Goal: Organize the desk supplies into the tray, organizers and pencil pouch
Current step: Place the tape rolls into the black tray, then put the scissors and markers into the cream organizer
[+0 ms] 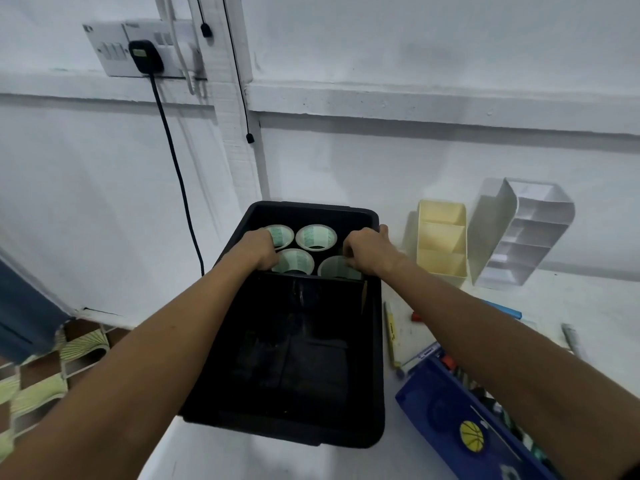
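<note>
Tray (375, 375), black plastic, rectangular with rounded corners and a rolled rim; sits on the white bench (263, 459) near the wall, long axis running away from the person. Walls look rigid, smooth, slightly glossy. Judged stiff enough to lift by the rim, light when bare, heavier at the far end where the load sits.

Tape rolls (316, 237), four, stand on end packed two by two in the tray's far section; pale cores with green print, round and hard-edged. Likely dense for their size, not fragile; best taken by the outer wall or through the core.

Left hand (258, 251) has its fingers curled down over the near-left roll. Right hand (367, 252) has its fingers bent onto the near-right roll, thumb by the tray's right rim. Both appear to be seating the rolls.

A dark flat sheet or divider lies in the near section; cannot tell what.

Right of tray: cream organizer (441, 247), three compartments, thin hard plastic; white organizer (526, 237), tipped, stepped compartments. Both probably light and easy to tip.

Blue pencil pouch (450, 420), basketball patch, soft-sided, open, pens inside. Yellow pencil (390, 336) lies just beside the tray.
</note>
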### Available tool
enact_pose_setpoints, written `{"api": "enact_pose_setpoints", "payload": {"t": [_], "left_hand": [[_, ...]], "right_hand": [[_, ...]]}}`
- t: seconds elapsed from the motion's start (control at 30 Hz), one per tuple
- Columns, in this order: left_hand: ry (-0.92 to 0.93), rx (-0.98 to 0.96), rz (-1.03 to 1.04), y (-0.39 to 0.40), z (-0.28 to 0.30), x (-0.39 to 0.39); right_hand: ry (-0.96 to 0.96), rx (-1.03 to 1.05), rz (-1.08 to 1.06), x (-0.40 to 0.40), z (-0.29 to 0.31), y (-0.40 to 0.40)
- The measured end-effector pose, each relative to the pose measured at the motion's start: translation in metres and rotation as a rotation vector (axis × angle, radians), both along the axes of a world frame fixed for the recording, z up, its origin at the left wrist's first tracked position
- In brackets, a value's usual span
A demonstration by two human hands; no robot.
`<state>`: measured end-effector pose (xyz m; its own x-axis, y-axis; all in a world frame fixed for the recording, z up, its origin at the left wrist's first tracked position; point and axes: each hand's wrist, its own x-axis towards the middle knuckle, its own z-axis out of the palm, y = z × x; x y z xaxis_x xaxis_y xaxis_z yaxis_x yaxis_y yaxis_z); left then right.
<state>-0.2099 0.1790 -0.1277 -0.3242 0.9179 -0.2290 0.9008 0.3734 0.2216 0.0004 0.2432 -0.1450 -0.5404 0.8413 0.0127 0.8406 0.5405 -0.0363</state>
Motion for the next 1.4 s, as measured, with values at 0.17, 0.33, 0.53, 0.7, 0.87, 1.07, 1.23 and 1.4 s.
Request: {"api": "enact_pose_setpoints", "payload": {"t": [0.17,0.33,0.53,0.7,0.87,1.07,1.23,1.4], "left_hand": [[0.037,0.030,-0.035,-0.001,0.001,0.004],[0.032,0.009,-0.038,-0.005,0.008,0.010],[0.088,0.229,-0.079,-0.009,0.036,0.056],[-0.024,0.340,-0.256,-0.015,0.051,0.126],[-0.102,0.297,-0.394,-0.018,0.045,0.196],[-0.079,0.129,-0.597,-0.030,0.030,0.267],[-0.032,0.016,-0.791,-0.059,0.003,0.310],[0.131,-0.103,-0.838,-0.078,-0.017,0.328]], "right_hand": [[-0.022,0.060,0.023,-0.002,-0.002,-0.001],[-0.113,0.054,0.100,0.005,0.000,-0.001],[0.371,0.039,0.136,0.049,0.017,-0.016],[0.428,-0.081,0.105,0.120,0.042,-0.044],[0.290,-0.183,-0.009,0.197,0.053,-0.059],[0.132,-0.282,-0.084,0.280,0.045,-0.082],[0.101,-0.455,-0.093,0.318,0.018,-0.113],[0.034,-0.501,-0.017,0.329,-0.012,-0.142]]}}
